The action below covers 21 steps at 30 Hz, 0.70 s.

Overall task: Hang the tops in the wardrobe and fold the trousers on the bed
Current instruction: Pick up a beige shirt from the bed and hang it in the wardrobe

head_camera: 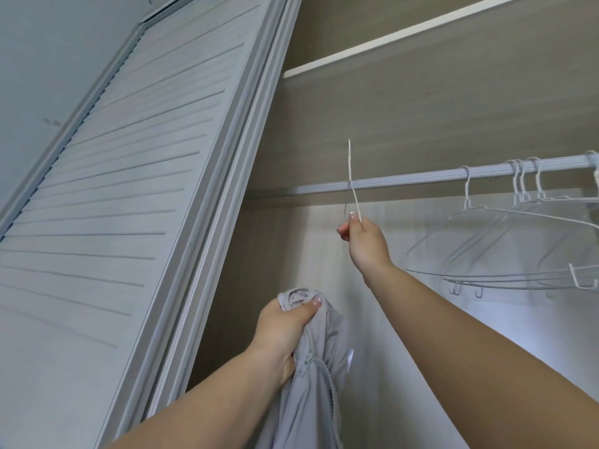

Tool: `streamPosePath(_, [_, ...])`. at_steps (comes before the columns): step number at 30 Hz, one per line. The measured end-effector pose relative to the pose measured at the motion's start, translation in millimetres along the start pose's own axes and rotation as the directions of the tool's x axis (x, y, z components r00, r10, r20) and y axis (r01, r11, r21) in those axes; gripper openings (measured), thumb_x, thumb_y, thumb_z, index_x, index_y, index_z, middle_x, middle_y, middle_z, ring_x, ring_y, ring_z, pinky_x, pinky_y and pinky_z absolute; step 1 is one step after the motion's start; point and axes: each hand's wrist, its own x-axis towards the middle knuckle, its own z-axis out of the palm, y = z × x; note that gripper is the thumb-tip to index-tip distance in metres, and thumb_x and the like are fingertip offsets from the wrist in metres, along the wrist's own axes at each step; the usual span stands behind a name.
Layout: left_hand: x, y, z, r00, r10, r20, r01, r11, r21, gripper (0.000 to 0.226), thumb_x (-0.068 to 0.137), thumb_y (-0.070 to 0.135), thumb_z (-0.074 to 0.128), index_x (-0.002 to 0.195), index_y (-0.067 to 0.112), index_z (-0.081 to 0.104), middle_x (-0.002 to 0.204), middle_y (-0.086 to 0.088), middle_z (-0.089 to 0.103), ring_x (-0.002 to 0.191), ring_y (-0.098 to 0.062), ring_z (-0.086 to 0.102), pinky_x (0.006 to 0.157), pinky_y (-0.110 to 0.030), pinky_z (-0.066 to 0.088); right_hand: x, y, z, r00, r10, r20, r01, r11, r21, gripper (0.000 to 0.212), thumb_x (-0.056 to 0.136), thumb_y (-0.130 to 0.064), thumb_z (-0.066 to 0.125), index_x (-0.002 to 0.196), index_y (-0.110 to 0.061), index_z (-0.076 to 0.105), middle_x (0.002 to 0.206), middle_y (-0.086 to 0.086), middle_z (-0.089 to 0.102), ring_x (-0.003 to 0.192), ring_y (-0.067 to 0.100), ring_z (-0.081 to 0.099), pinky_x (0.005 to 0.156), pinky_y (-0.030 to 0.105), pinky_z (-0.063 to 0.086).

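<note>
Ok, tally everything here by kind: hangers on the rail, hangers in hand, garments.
White wire hangers hooked on rail: 4, maybe more past the right edge
White wire hanger pinched in right hand: 1
Grey zip-up top in left hand: 1
Total: 6

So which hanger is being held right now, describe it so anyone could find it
Look along the wardrobe rail. Left of the empty hangers on it, one thin white hanger is seen edge-on, pinched by the right hand. Unlike the others, its hook is above the rail.
</note>
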Motion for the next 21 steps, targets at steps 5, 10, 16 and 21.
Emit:
streamPosePath(5, [0, -6, -1, 1.000, 0.017, -0.023, -0.015, 0.999, 0.048, 0.016, 0.082, 0.007, 0.072, 0.097, 0.004, 0.067, 0.091, -0.017, 0.073, 0.088, -0.032, 0.070, 0.084, -0.044, 0.056, -35, -2, -20, 0.993, -0.059, 0.107, 0.066, 0.996, -0.063, 0.041, 0.102, -0.034, 0.032, 0.072, -0.022, 0.058, 0.089, 0.001, 0.066, 0.091, 0.018, 0.062, 0.087, 0.038, 0.048])
streamPosePath(10, [-10, -24, -8, 0.996, 0.027, -0.087, -0.017, 0.993, 0.113, 0.012, 0.085, 0.009, 0.070, 0.097, 0.008, 0.066, 0.098, -0.015, 0.071, 0.094, -0.030, 0.068, 0.089, -0.043, 0.054, -83, -4, -56, 0.991, -0.040, 0.128, 0.039, 0.999, 0.017, 0.033, 0.101, -0.033, 0.034, 0.078, -0.025, 0.056, 0.077, -0.004, 0.060, 0.071, 0.010, 0.058, 0.071, 0.033, 0.050])
streamPosePath(16, [-30, -39, -26, 0.985, 0.036, -0.167, -0.012, 0.989, 0.147, 0.007, 0.089, 0.011, 0.066, 0.095, 0.008, 0.066, 0.096, -0.013, 0.071, 0.097, -0.030, 0.068, 0.089, -0.041, 0.054, -152, 3, -103, 0.987, -0.025, 0.159, 0.019, 0.999, 0.038, 0.027, 0.101, -0.027, 0.037, 0.083, -0.027, 0.058, 0.072, -0.005, 0.059, 0.058, 0.003, 0.056, 0.055, 0.020, 0.052])
streamPosePath(21, [-55, -58, -50, 0.972, 0.008, -0.234, 0.049, 0.971, 0.236, 0.016, 0.091, 0.016, 0.064, 0.104, 0.007, 0.065, 0.102, -0.015, 0.070, 0.098, -0.031, 0.067, 0.092, -0.048, 0.052, -197, 3, -142, 0.991, 0.031, 0.129, -0.041, 0.996, 0.073, 0.029, 0.101, -0.022, 0.037, 0.084, -0.024, 0.060, 0.069, -0.004, 0.057, 0.057, 0.008, 0.061, 0.053, 0.024, 0.055])
